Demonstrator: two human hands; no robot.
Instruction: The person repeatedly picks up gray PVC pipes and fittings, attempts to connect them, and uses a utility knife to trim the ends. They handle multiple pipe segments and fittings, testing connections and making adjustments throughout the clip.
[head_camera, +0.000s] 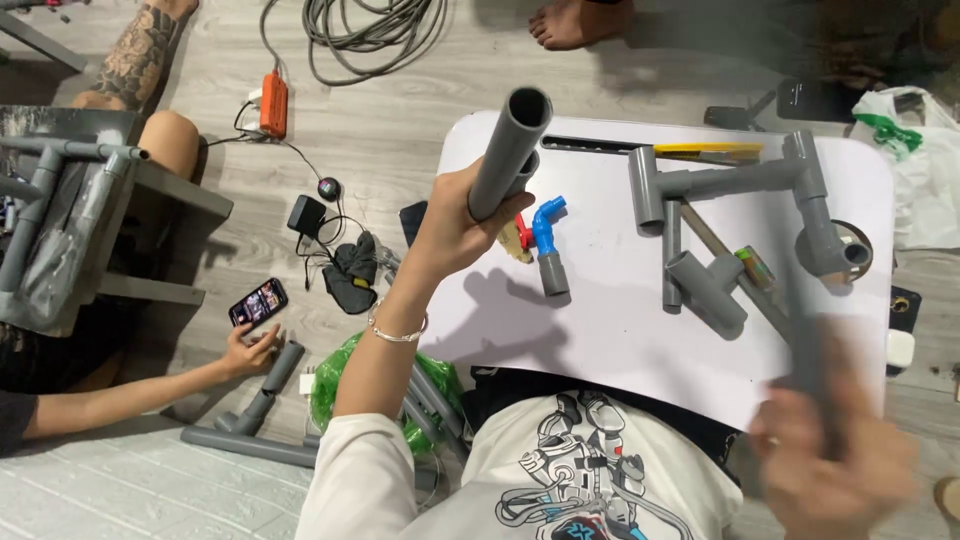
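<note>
Your left hand (455, 225) has its grip clamped on a grey pipe (510, 150), held up off the white desk (610, 320). Your right hand (830, 465) is a blur low by the desk edge, seems closed on another pipe but I can't tell for sure. Swing either one wide and you could knock the blue elbow fitting (548, 222) or the joined pipe frame (730, 215) off the desk

White lap table (620, 330) w/ rounded corners. Near its left edge: blue elbow on grey coupling (549, 245), red-handled valve (520, 236) just beside it. Centre to right edge: grey pipe-and-tee assembly (720, 180). Yellow utility knife (710, 152) along far edge. Cup recess (835, 250) at right edge.
</note>
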